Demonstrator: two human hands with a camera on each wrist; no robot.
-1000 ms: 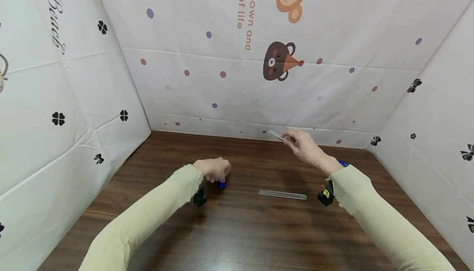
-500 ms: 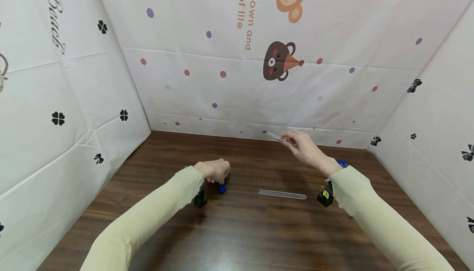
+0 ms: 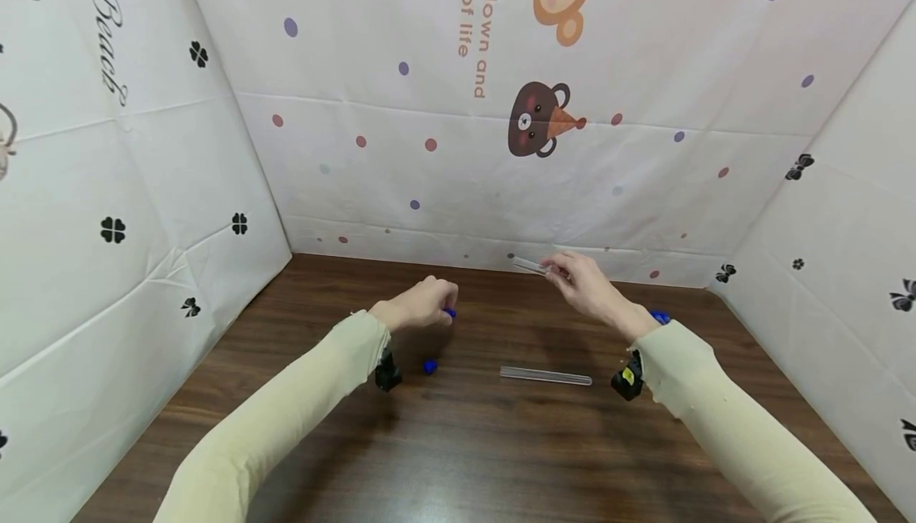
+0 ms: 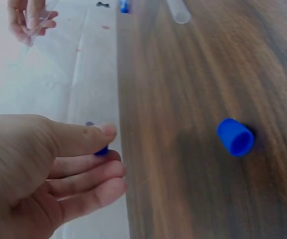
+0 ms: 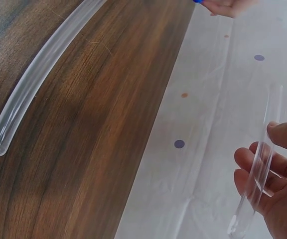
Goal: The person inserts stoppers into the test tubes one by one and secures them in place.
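Between thumb and fingertips, my left hand pinches a small blue cap, mostly covered by the fingers and raised over the table. A second blue cap lies on its side on the wood, its hollow end showing in the left wrist view. My right hand holds a clear test tube in the air by thumb and fingers. One end of that tube points left toward my left hand; its rounded end is low in the right wrist view. Another clear test tube lies on the table between my forearms.
The dark wooden table meets a printed white sheet at its back, with similar sheets at both sides. Some blue item sits behind my right wrist, partly hidden by the sleeve. Each wrist wears a small black camera.
My left hand has lifted off the table with one blue cap, moving up and right toward the held tube. The other cap is now uncovered. The right hand has barely moved.
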